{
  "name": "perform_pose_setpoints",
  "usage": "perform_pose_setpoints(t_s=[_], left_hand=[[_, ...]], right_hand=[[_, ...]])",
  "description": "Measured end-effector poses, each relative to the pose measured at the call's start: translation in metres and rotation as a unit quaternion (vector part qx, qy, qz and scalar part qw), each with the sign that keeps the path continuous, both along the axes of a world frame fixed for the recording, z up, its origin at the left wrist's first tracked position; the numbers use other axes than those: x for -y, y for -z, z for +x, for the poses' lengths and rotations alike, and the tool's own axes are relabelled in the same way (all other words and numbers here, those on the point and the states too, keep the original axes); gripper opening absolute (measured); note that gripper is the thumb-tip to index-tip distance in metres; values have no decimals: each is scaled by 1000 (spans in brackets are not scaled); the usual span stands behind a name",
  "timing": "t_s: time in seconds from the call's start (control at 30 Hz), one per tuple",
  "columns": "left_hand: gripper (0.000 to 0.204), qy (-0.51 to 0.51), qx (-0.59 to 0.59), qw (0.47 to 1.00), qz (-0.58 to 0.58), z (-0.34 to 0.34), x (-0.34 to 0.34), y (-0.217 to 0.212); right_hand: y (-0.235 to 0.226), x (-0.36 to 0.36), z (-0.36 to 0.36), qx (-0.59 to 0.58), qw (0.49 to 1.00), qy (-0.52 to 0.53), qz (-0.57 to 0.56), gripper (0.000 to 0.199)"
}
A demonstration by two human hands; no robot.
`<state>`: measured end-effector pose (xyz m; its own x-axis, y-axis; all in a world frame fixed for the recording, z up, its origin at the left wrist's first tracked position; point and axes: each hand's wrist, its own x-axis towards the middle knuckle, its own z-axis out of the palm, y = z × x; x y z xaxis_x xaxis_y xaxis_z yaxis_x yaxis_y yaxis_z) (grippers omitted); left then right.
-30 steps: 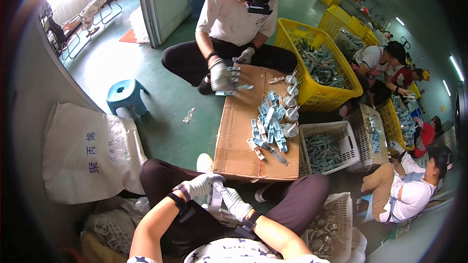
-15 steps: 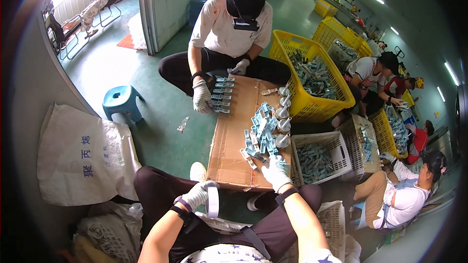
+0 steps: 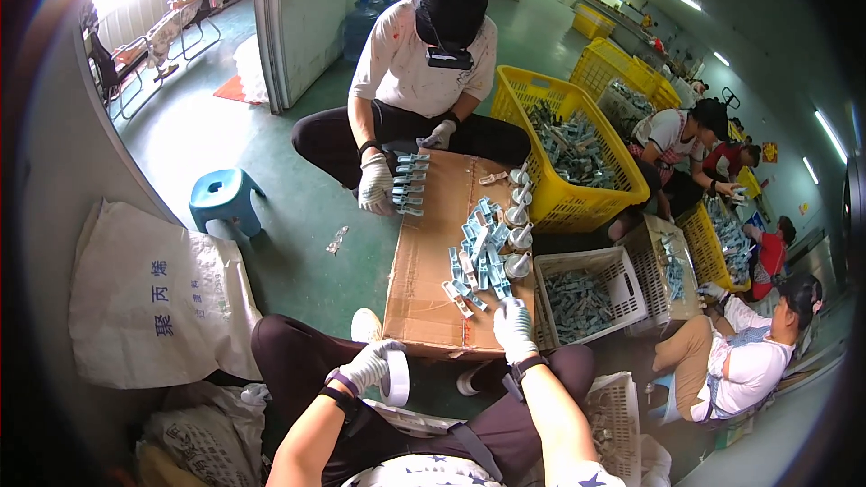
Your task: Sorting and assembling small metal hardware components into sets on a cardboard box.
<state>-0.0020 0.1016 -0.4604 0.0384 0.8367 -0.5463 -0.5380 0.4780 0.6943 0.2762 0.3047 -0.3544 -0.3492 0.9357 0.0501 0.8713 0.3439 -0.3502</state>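
Observation:
My left hand [image 3: 369,365], in a white glove, holds a roll of white tape [image 3: 394,377] just below the near edge of a flat cardboard box [image 3: 431,261]. My gloved right hand [image 3: 514,327] reaches onto the box's near right corner, at a pile of small blue packets [image 3: 476,252]; I cannot see what it grips. Across the box a seated person's gloved hand [image 3: 375,185] steadies a neat row of blue packets [image 3: 410,184].
Silver cone-shaped pieces [image 3: 518,225] line the box's right edge. A white crate [image 3: 586,298] and a yellow crate [image 3: 564,149] of blue packets stand to the right, with more people seated beyond. A blue stool [image 3: 221,198] and a white sack [image 3: 158,302] lie to the left.
My right hand left my left hand and reached forward onto the cardboard box's packet pile. My left hand stays low with the tape roll. The person opposite lined up packets.

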Motion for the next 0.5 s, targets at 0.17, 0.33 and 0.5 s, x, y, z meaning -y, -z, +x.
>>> perform_pose_setpoints(t_s=[0.17, 0.33, 0.5], left_hand=[[45, 23, -30, 999, -24, 4, -7, 10], [54, 24, -93, 995, 16, -1, 0, 23], [9, -34, -35, 999, 23, 2, -1, 13]], right_hand=[[32, 1, 20, -143, 966, 190, 99, 17], [17, -3, -14, -49, 977, 208, 0, 27], [15, -19, -47, -100, 977, 185, -40, 26]])
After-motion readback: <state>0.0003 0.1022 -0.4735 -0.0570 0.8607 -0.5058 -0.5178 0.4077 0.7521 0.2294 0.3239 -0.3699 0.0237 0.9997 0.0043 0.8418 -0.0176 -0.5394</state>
